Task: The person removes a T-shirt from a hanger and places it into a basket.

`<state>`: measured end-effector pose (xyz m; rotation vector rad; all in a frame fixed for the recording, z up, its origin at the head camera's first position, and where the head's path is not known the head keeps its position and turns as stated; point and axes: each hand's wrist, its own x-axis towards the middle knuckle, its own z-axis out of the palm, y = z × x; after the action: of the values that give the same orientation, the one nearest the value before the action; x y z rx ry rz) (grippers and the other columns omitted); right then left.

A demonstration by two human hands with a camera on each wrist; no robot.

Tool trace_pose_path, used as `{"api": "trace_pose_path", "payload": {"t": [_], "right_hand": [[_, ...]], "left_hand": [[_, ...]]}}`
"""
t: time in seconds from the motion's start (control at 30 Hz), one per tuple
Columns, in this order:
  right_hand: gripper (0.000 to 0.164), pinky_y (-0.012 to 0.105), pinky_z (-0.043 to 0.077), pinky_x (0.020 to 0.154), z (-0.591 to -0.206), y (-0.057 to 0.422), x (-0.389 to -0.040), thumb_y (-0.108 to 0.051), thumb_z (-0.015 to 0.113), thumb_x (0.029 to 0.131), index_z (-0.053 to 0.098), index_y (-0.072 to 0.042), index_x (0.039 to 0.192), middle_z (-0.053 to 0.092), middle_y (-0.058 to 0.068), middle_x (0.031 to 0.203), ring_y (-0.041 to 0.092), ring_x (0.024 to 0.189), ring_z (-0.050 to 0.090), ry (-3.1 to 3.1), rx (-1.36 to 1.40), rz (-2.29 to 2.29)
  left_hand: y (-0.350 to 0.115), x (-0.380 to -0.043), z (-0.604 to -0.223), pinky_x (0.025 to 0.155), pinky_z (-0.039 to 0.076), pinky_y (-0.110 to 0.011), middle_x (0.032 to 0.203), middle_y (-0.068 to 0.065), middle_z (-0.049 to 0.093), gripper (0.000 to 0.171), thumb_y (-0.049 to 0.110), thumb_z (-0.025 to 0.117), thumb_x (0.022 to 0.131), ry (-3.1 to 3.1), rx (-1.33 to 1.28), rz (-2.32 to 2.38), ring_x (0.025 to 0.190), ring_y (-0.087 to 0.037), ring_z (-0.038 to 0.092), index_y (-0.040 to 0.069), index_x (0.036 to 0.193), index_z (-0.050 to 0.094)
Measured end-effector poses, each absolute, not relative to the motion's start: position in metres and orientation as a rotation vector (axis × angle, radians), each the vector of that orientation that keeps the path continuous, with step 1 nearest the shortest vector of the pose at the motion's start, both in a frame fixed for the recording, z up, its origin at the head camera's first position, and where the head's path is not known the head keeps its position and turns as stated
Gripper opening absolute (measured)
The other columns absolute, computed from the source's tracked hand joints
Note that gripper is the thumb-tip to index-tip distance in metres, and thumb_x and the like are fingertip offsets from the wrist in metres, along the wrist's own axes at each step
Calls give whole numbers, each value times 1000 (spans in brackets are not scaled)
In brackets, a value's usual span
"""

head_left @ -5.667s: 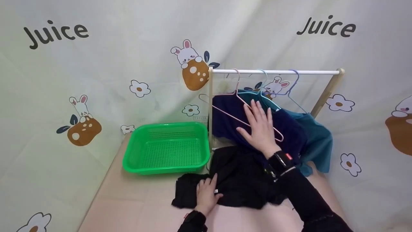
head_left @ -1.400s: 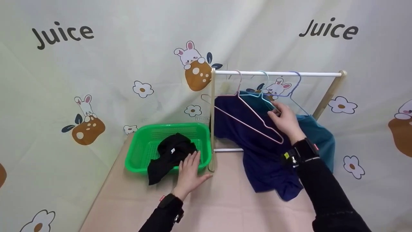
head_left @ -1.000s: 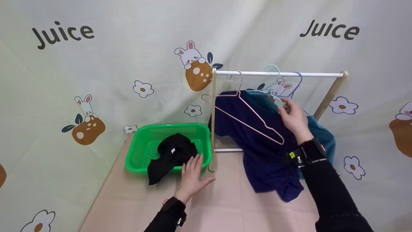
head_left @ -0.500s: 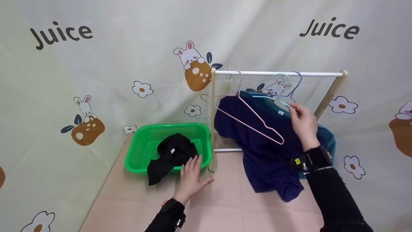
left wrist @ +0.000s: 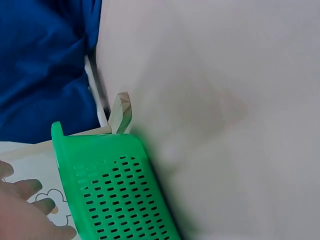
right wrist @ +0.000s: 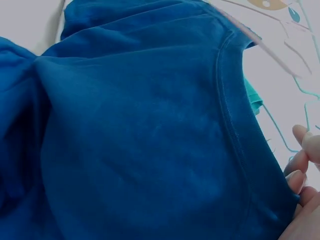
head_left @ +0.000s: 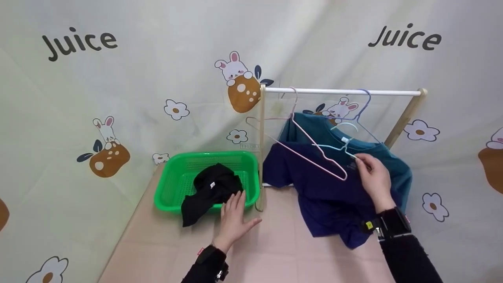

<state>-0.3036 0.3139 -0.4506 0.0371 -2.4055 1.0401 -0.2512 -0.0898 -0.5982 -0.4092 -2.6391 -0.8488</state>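
My right hand (head_left: 375, 179) pinches the arm of a light-blue hanger (head_left: 330, 147), whose hook is off the rail. A navy T-shirt (head_left: 326, 173) droops around this hanger; in the right wrist view the shirt's neckband lies by the fingertips. Behind it, a teal T-shirt (head_left: 310, 127) hangs on a purple-blue hanger (head_left: 366, 105). A bare pink hanger (head_left: 310, 137) is hooked on the rail in front. With fingers spread, my left hand (head_left: 232, 224) is at the near right rim of the green basket (head_left: 167, 205). A crumpled black garment (head_left: 216, 181) lies in it, partly over the rim.
The small clothes rack has a white top rail (head_left: 334, 91) and wooden posts; its left post (head_left: 262, 141) stands right beside the basket. A pinkish cloth (head_left: 271, 251) covers the table. A printed curtain (head_left: 177, 67) closes off the back and sides.
Earlier the black garment lay on the table under my left hand; now it is in the basket. My right hand has unhooked the light-blue hanger and lowered it forward, uncovering the teal T-shirt.
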Motion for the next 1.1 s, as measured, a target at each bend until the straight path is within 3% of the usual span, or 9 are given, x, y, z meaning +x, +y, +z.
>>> {"api": "trace_pose_path", "payload": {"t": [0.2,0.3,0.6,0.77,1.1], "right_hand": [[20,23,39,80,-475,317,-288,-18,58,102,71,-5,109,67,12,106,17,91,55,-2340,40,1032],[15,19,38,77,-487,318,-282,-14,60,100,72,-5,107,67,12,102,13,87,53,-2300,55,1017],[10,15,34,66,-514,323,-268,-1,66,94,74,-4,100,62,3,87,3,74,47,-2175,169,1049],[15,16,32,60,-524,323,-264,5,67,91,74,-5,98,56,2,79,4,67,43,-2110,291,1056],[28,18,30,57,-543,317,-259,14,68,84,75,-9,100,54,-1,77,5,65,42,-2093,517,1034]], "left_hand": [[-87,-250,-599,107,21,-70,150,-24,39,98,50,79,79,-2633,-399,-852,138,-47,31,1,151,36],[-86,-249,-600,106,22,-70,150,-25,39,97,48,80,78,-2625,-405,-843,138,-47,32,1,151,36],[-81,-248,-603,106,21,-69,151,-24,38,97,51,78,80,-2633,-421,-857,139,-47,31,1,151,36],[-79,-247,-604,108,20,-68,151,-24,37,97,48,80,79,-2639,-416,-869,139,-47,30,1,151,36],[-72,-246,-601,107,22,-68,151,-23,38,96,47,80,79,-2622,-438,-852,138,-46,32,1,151,35]]}}
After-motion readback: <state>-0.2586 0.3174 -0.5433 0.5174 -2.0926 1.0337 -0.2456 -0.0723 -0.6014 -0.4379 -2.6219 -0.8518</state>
